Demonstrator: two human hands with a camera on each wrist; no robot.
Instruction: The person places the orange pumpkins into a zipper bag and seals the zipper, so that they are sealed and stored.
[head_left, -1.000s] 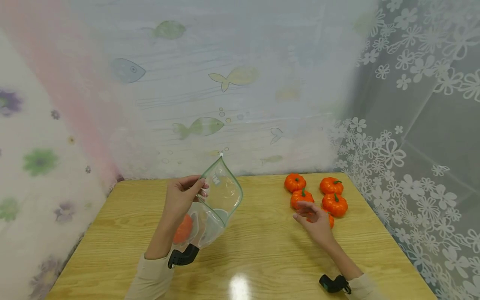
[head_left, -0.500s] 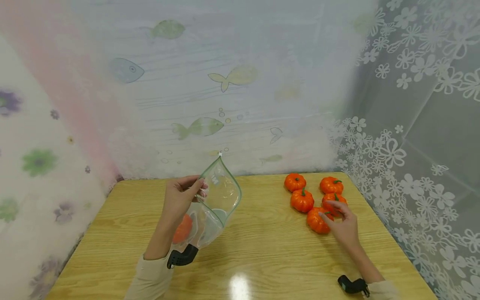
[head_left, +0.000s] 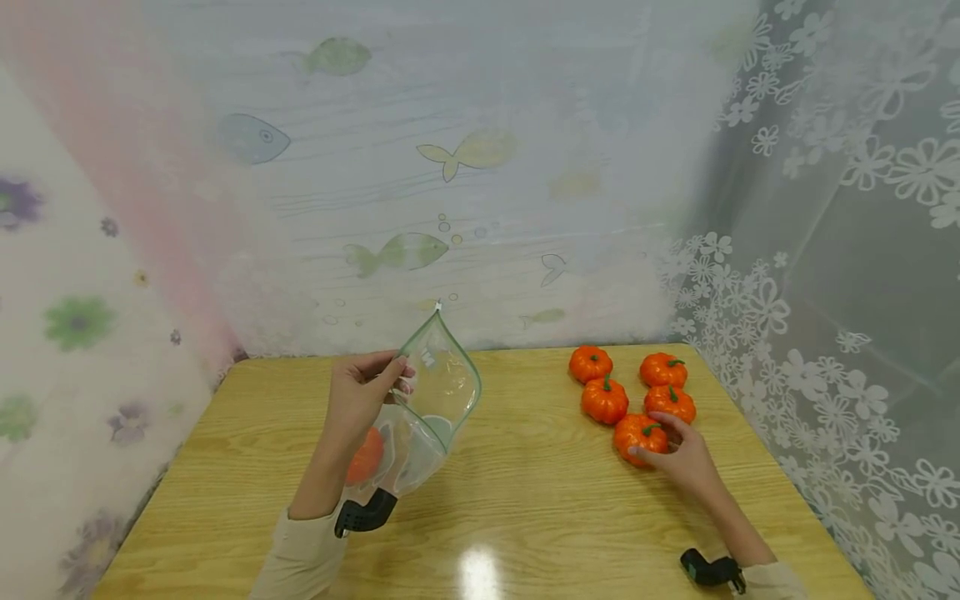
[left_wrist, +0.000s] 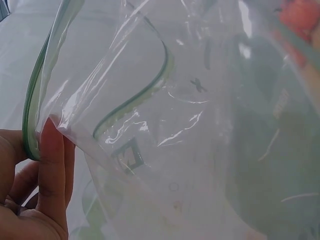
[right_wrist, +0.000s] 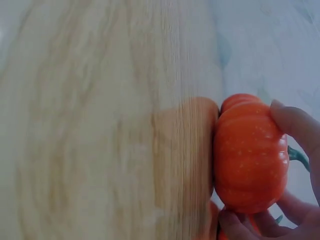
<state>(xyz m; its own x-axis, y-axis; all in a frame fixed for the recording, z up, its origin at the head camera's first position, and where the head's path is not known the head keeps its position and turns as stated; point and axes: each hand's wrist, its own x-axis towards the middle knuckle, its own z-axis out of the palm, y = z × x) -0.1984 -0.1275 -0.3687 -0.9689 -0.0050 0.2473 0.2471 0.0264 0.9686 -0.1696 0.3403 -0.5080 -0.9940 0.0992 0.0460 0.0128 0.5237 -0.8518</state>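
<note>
Above the wood-grain surface (head_left: 525, 492), at left, you keep the green-rimmed zip bag (head_left: 456, 379) gaping, its lip pinched in your left hand (head_left: 362, 392). At right, your right hand (head_left: 688, 460) curls round the nearest mini pumpkin (head_left: 636, 442), fingers spread to its width; four other pumpkins (head_left: 604, 402) lie farther off. This looks like the grasping step, calling for a secure grip before any lift. Since half a second ago, your right hand has settled lower around that pumpkin.

Curtained nook, rm type unclear: fish-print curtain (head_left: 480, 200) behind wood tbl (head_left: 525, 517).
</note>
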